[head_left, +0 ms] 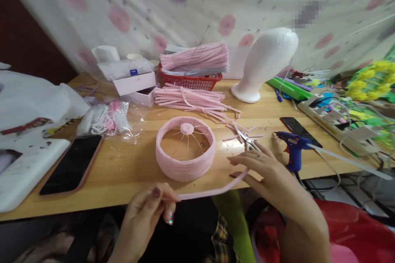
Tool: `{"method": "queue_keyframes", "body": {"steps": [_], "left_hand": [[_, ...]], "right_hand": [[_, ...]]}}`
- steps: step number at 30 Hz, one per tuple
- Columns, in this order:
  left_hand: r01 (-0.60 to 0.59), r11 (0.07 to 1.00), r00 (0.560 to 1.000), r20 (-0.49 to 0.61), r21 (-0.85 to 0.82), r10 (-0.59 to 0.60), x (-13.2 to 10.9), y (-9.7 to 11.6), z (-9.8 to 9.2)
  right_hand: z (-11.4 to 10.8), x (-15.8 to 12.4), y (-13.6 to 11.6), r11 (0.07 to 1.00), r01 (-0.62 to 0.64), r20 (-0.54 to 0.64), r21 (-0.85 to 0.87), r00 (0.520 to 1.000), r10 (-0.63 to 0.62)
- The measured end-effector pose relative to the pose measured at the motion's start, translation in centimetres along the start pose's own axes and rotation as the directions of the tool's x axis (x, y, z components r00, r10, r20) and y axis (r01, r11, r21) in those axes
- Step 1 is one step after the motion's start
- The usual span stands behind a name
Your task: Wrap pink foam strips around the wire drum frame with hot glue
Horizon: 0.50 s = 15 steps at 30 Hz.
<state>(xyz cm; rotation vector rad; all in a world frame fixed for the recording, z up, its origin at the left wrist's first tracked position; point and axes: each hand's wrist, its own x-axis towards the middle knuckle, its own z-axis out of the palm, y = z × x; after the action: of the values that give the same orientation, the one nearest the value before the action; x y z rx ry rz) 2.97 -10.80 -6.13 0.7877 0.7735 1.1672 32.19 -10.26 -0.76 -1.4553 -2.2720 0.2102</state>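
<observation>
A pink pipe cleaner (206,193) stretches between my hands, just in front of the table's edge. My left hand (148,209) pinches one end of it between thumb and fingers. Its other end runs between the thumb and fingers of my right hand (262,172), which is held beside a pair of scissors (246,139). Behind the strip a round pink band (185,168), covered in pipe cleaners, stands on the table. Thin wires fan out from a small pink coil (187,129) at its far inner side. Short cut pink pieces (237,133) lie around the scissors' blades.
On the right are a blue glue gun (291,144), a phone (299,129) and a power strip (336,127). Behind sit a pink pipe cleaner bundle (191,100), a red basket (191,82) and a white foam head (265,61). Another phone (72,166) lies left, near bagged beads (106,119).
</observation>
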Motion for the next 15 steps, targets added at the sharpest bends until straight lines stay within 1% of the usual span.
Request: {"method": "queue_keyframes", "body": {"steps": [3, 5, 6, 7, 8, 10, 11, 12, 13, 14, 15], "left_hand": [[0.015, 0.982, 0.993, 0.112, 0.186, -0.036, 0.1, -0.9, 1.2], [0.010, 0.963, 0.987, 0.152, 0.271, -0.053, 0.2, -1.0, 2.1], [0.021, 0.958, 0.988, 0.142, 0.286, -0.064, 0.1, -1.0, 2.5], [0.038, 0.958, 0.992, 0.109, 0.285, -0.072, 0.0, -0.9, 2.9], [0.053, 0.960, 0.996, 0.061, 0.275, -0.072, -0.2, -0.8, 3.2], [0.057, 0.962, 0.997, -0.069, 0.268, -0.040, -0.6, -0.6, 3.7], [0.040, 0.957, 0.990, -0.141, 0.287, 0.001, -0.7, -0.4, 3.7], [0.005, 0.943, 0.975, -0.209, 0.332, 0.069, -0.7, -0.3, 3.8], [-0.046, 0.913, 0.950, -0.265, 0.406, 0.166, -0.6, 0.0, 3.8], [-0.111, 0.857, 0.911, -0.293, 0.503, 0.290, -0.2, 0.2, 3.8], [-0.182, 0.767, 0.861, -0.277, 0.616, 0.427, 0.5, 0.6, 3.8]], "right_hand": [[1.1, 0.3, -2.2, 0.991, 0.042, 0.133, 0.129, 0.989, -0.059], [1.9, 0.5, -4.0, 0.969, 0.040, 0.196, 0.244, 0.976, -0.090], [2.2, 0.6, -4.7, 0.956, 0.021, 0.209, 0.292, 0.974, -0.085], [2.5, 0.7, -5.3, 0.944, 0.001, 0.205, 0.331, 0.976, -0.073], [2.7, 0.7, -5.8, 0.934, -0.017, 0.192, 0.356, 0.980, -0.055], [3.0, 0.6, -6.2, 0.926, -0.025, 0.136, 0.376, 0.990, -0.029], [3.1, 0.5, -6.1, 0.926, -0.014, 0.097, 0.377, 0.995, -0.024], [3.1, 0.4, -6.0, 0.927, -0.002, 0.052, 0.374, 0.998, -0.019], [3.0, 0.4, -5.8, 0.929, 0.006, 0.006, 0.370, 1.000, -0.009], [2.9, 0.4, -5.5, 0.931, 0.006, -0.039, 0.366, 0.999, 0.009], [2.9, 0.3, -5.2, 0.932, -0.001, -0.081, 0.363, 0.996, 0.033]]}}
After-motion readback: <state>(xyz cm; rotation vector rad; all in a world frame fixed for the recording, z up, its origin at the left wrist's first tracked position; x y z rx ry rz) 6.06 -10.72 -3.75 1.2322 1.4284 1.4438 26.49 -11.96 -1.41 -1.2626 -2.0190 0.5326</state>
